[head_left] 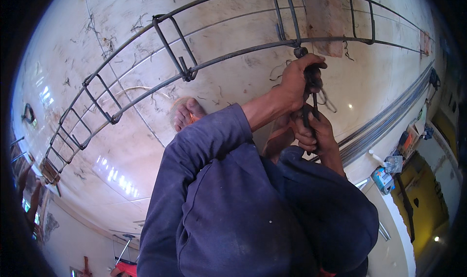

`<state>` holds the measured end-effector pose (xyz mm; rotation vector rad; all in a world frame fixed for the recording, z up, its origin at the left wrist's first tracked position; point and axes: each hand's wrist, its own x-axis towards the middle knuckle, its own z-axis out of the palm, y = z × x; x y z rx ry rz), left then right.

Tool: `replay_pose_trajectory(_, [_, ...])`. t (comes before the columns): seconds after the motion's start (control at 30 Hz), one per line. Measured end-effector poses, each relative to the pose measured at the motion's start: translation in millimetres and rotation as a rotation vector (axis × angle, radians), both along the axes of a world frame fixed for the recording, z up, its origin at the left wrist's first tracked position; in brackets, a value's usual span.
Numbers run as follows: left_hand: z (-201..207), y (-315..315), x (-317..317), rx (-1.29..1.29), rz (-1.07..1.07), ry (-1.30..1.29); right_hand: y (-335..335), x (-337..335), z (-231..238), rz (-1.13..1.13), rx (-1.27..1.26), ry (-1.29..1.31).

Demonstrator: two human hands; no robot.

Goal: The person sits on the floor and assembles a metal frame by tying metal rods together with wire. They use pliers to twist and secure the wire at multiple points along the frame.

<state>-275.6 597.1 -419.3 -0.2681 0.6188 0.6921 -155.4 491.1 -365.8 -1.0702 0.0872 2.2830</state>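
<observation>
A long cage of dark steel rods (233, 54) with rectangular stirrups curves across the floor in front of me. My left hand (296, 81) is closed around the upper part of a dark pair of pincers (306, 112), close to the near rod at a stirrup corner. Lower down, my right hand (318, 132) wraps round the long handles. The pincers' head (300, 52) shows just below the rod; whether its jaws grip wire there I cannot tell. A loop of thin wire (330, 101) hangs beside the hands.
Short wire scraps (219, 89) litter the pale tiled floor. A bundle of steel rods (384, 122) lies to the right, near a blue container (383, 180). A wooden block (50, 172) sits at the cage's left end. My foot (187, 114) is between my arms and the cage.
</observation>
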Motion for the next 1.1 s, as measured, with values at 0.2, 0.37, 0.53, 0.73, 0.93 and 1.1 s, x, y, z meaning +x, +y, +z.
replay_pose_trajectory(0.2, [5, 3, 7, -0.097, -0.023, 0.041, 4, -23, 38, 0.299, 0.382, -0.935])
replay_pose_trajectory(0.37, [10, 5, 21, -0.062, -0.003, 0.352, -8, -21, 28, 0.774, 0.772, -1.691])
replay_pose_trajectory(0.53, [14, 5, 22, -0.075, 0.036, 0.404, -4, -27, 33, 0.719, 0.570, -1.576])
replay_pose_trajectory(0.73, [17, 7, 8, 0.067, -0.153, 0.482, 21, 1, 62, 0.168, -0.162, -0.593])
replay_pose_trajectory(0.93, [11, 3, 14, 0.105, -0.082, 0.330, -10, 24, 23, -0.153, -0.299, -0.064])
replay_pose_trajectory(1.1, [7, 3, 17, 0.011, 0.050, 0.169, 4, 12, 39, 0.083, -0.196, -0.316])
